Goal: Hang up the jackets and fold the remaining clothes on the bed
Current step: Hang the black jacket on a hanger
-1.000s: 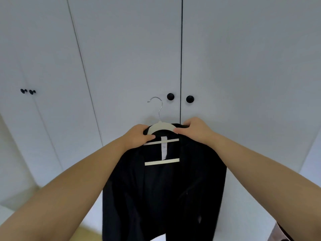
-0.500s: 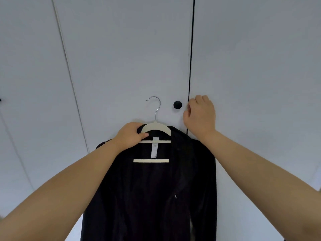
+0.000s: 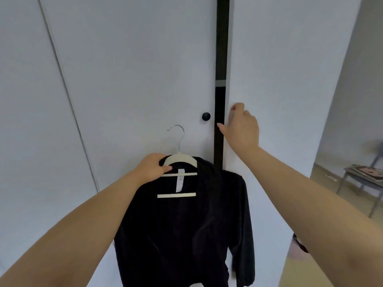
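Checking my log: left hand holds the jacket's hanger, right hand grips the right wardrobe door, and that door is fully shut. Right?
No: the head view shows the right door ajar, a dark gap beside its edge. The left hand does hold the hanger of the jacket, and the right hand grips that door.

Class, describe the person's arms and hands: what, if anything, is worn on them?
Nothing shows. The left forearm and right forearm are bare, no sleeves in view; the left hand and right hand carry no gloves, rings, watch or bracelet.
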